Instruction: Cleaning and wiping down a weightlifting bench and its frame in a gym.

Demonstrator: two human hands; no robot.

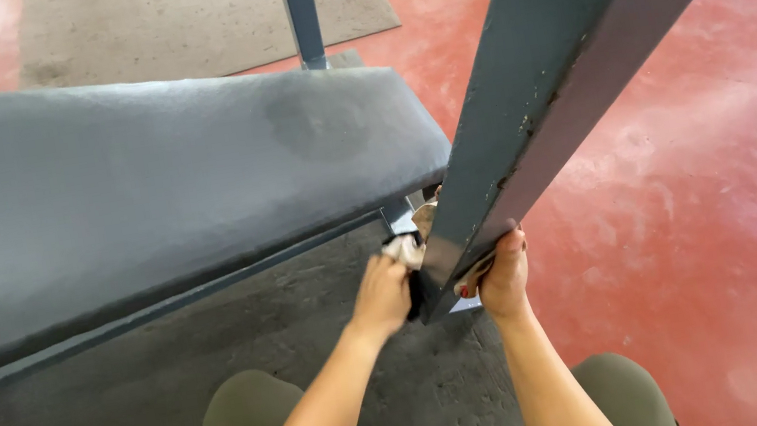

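Cloth: a pale, crumpled rag (405,249) pressed against the lower end of the slanted dark metal beam (524,109), on the beam's left face, just where it nears the floor.
Beam: painted grey-blue, chipped along its edge, rising from the hands up and to the right; it is the landmark for everything below.
Left hand: the left hand (380,296) is left of the beam's foot, fingers curled closed around the rag, knuckles up, wrist straight, forearm running down toward the knees.
Right hand: the right hand (504,276) is on the beam's right side, fingers wrapped over its lower edge and closed on it; a scrap of cloth seems to show under the fingertips, though I cannot tell for sure.
Doing it well: judged from the pose, wiping goes best with the right hand bracing the beam while the left keeps the rag flat and follows the edge, minding the chipped paint.
Bench: a padded dark bench (142,190) lies left of the beam, close beside its foot.
Mat: a rough dark mat (315,324) below the beam's foot.
Floor: red floor (719,189) to the beam's right.
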